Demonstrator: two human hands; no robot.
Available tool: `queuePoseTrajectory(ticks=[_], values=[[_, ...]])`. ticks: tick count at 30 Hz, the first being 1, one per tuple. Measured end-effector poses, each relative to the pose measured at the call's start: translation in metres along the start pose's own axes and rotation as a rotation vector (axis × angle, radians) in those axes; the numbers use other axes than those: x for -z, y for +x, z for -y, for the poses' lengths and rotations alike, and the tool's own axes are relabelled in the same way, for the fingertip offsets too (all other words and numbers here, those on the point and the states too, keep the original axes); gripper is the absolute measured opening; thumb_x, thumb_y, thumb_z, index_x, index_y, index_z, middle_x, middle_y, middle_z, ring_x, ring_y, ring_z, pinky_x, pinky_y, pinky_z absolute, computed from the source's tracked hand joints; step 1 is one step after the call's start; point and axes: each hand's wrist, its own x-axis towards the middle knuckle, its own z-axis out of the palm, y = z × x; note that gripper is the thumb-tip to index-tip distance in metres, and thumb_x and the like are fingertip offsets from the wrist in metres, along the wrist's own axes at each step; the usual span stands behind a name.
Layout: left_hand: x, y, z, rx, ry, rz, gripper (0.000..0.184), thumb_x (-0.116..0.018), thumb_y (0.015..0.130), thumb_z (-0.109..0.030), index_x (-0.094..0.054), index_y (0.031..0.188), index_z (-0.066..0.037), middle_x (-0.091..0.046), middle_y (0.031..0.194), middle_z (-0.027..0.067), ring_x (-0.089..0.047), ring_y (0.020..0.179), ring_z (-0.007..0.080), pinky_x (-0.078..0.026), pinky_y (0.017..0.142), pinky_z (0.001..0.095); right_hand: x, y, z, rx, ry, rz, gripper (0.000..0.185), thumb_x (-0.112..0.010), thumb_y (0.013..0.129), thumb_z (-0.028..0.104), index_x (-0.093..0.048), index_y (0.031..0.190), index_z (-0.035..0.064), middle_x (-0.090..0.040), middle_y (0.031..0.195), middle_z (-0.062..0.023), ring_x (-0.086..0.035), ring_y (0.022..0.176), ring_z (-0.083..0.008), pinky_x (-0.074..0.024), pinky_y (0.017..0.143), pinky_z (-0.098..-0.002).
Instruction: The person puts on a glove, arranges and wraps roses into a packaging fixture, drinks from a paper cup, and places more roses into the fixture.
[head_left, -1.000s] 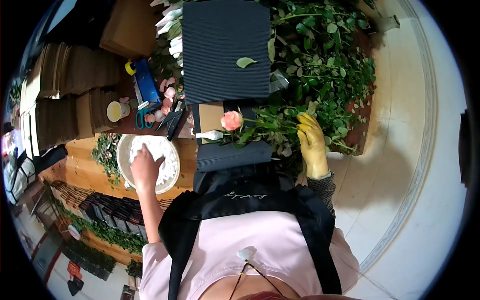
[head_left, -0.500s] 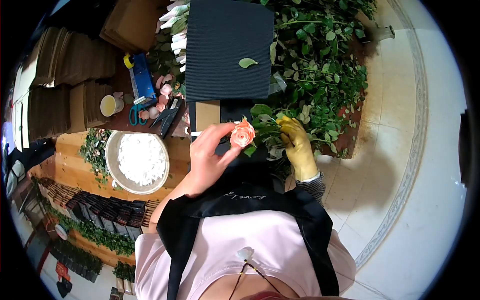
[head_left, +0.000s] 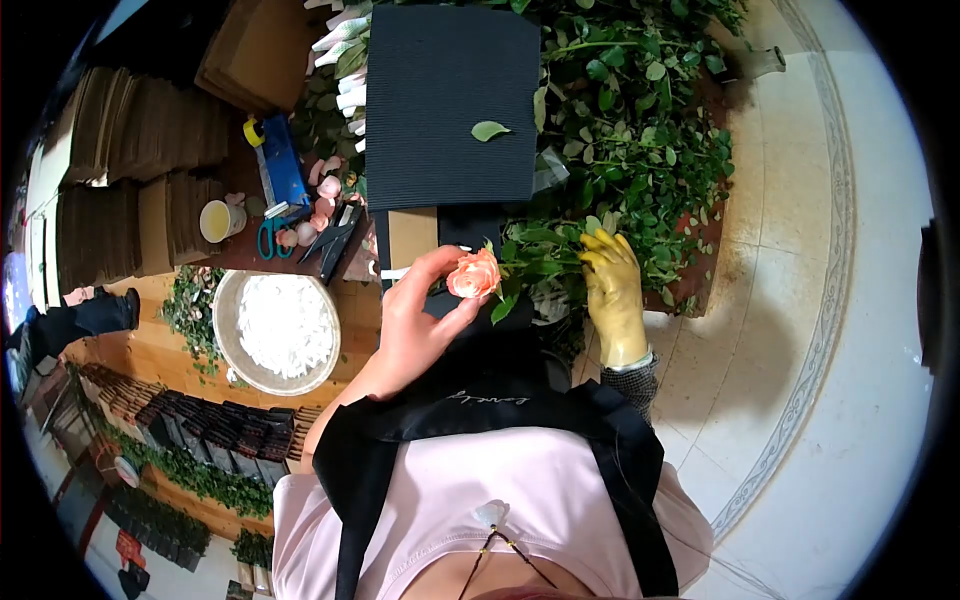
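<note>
Head view: your bare left hand (head_left: 420,318) has thumb and index finger closed around the head of a peach-pink rose (head_left: 473,275). Can't tell how firm the pinch is, since the petals hide part of the contact.

Rose is in front of your black apron (head_left: 480,402), near the lower edge of the brown cardboard piece (head_left: 413,238). Long axis runs roughly level across the view: bloom end left, leafy stem going right. Bloom is tipped partly up at the camera, so you see into the petals; one leaf hangs below the stem just right of the bloom.

Your right hand (head_left: 614,296), in a yellow glove, is at the stem side, fingers bent against the foliage. Leaves cover the contact; can't tell whether it's closed on the stem. It sits at the near edge of the heap of leafy stems (head_left: 640,130).

Beyond the rose: black corrugated sheet (head_left: 450,105), single loose leaf (head_left: 489,131) on it, that leaf's long axis roughly left-right too.

Your left side: round basin (head_left: 223,330) of white pieces (head_left: 287,325), teal-handled scissors (head_left: 265,240), blue tape dispenser (head_left: 283,172), paper cup (head_left: 217,222).
</note>
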Motion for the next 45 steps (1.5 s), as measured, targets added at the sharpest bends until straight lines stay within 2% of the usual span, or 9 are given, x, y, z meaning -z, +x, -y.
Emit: queuePoseTrajectory(ticks=[13, 15, 19, 24, 29, 31, 35, 39, 45], values=[[-0.002, 0.011, 0.000, -0.005, 0.076, 0.048, 0.058, -0.081, 0.078, -0.007, -0.052, 0.127, -0.001, -0.069, 0.113, 0.0144, -0.069, 0.102, 0.0257, -0.054, 0.090, 0.0351, 0.007, -0.010, -0.012, -0.014, 0.031, -0.072, 0.016, -0.058, 0.085, 0.000, -0.065, 0.099, 0.0022, -0.068, 0.116, -0.0121, -0.056, 0.123, -0.0310, -0.0374, 0.112, -0.0469], [-0.001, 0.021, 0.004, 0.052, 0.104, 0.106, 0.056, -0.081, 0.078, -0.010, -0.053, 0.127, -0.002, -0.070, 0.113, 0.0143, -0.070, 0.101, 0.0257, -0.054, 0.090, 0.0361, 0.010, -0.024, -0.022, -0.092, 0.080, -0.336, 0.018, -0.054, 0.094, 0.005, -0.063, 0.110, 0.0026, -0.066, 0.122, -0.0128, -0.055, 0.125, -0.0306, -0.0409, 0.109, -0.0455], [0.018, 0.037, 0.064, 0.045, 0.472, 0.241, 0.032, -0.077, 0.081, -0.013, -0.066, 0.109, -0.002, -0.070, 0.103, 0.0133, -0.069, 0.095, 0.0291, -0.054, 0.081, 0.0383, -0.011, -0.109, -0.084, -0.736, 0.359, -0.834, 0.028, -0.049, 0.104, 0.018, -0.060, 0.122, -0.0006, -0.061, 0.129, -0.0147, -0.058, 0.117, -0.0268, -0.0487, 0.096, -0.0358], [0.037, 0.021, 0.127, 0.080, 0.599, 0.545, 0.025, -0.073, 0.081, -0.017, -0.069, 0.102, -0.003, -0.066, 0.102, 0.0156, -0.065, 0.093, 0.0352, -0.052, 0.083, 0.0428, -0.066, -0.278, -0.167, -1.522, -0.052, -0.880, 0.035, -0.049, 0.102, 0.022, -0.057, 0.127, -0.0016, -0.064, 0.118, -0.0129, -0.060, 0.102, -0.0232, -0.0485, 0.086, -0.0352], [0.030, 0.013, 0.141, 0.232, 0.543, 0.534, 0.025, -0.076, 0.078, -0.016, -0.070, 0.100, -0.004, -0.062, 0.097, 0.0147, -0.064, 0.086, 0.0349, -0.052, 0.077, 0.0413, -0.104, -0.299, -0.183, -1.233, 0.153, -1.132, 0.036, -0.049, 0.101, 0.019, -0.055, 0.131, -0.0003, -0.062, 0.123, -0.0132, -0.058, 0.108, -0.0228, -0.0491, 0.086, -0.0382], [0.028, 0.008, 0.144, 0.174, 0.552, 0.497, 0.023, -0.076, 0.079, -0.013, -0.070, 0.099, -0.004, -0.061, 0.095, 0.0140, -0.064, 0.086, 0.0345, -0.052, 0.076, 0.0408, -0.068, -0.206, -0.168, -0.989, 0.387, -0.882, 0.047, -0.052, 0.102, 0.020, -0.043, 0.144, 0.0011, -0.047, 0.144, -0.0177, -0.047, 0.131, -0.0303, -0.0371, 0.109, -0.0398], [0.026, 0.009, 0.139, 0.161, 0.566, 0.509, 0.022, -0.074, 0.081, -0.011, -0.070, 0.100, -0.004, -0.061, 0.098, 0.0150, -0.063, 0.088, 0.0352, -0.051, 0.078, 0.0412, -0.012, -0.009, -0.117, -0.714, 0.291, -0.773, 0.033, -0.053, 0.099, 0.013, -0.058, 0.130, 0.0024, -0.057, 0.136, -0.0152, -0.052, 0.126, -0.0306, -0.0384, 0.109, -0.0399], [0.026, 0.008, 0.142, 0.144, 0.549, 0.516, 0.021, -0.073, 0.081, -0.009, -0.069, 0.101, -0.003, -0.060, 0.101, 0.0169, -0.063, 0.090, 0.0360, -0.051, 0.079, 0.0406, -0.017, 0.110, -0.139, -0.202, -0.340, -0.391, 0.028, -0.062, 0.088, 0.010, -0.068, 0.116, 0.0088, -0.061, 0.133, -0.0102, -0.052, 0.127, -0.0313, -0.0367, 0.112, -0.0421], [0.026, 0.004, 0.146, 0.115, 0.541, 0.495, 0.023, -0.073, 0.081, -0.008, -0.068, 0.103, -0.002, -0.061, 0.101, 0.0164, -0.062, 0.092, 0.0352, -0.051, 0.081, 0.0397, -0.065, 0.156, -0.193, -0.088, -0.503, -0.258, 0.011, -0.062, 0.080, 0.017, -0.067, 0.089, 0.0125, -0.065, 0.093, -0.0054, -0.058, 0.105, -0.0247, -0.0398, 0.100, -0.0390]])
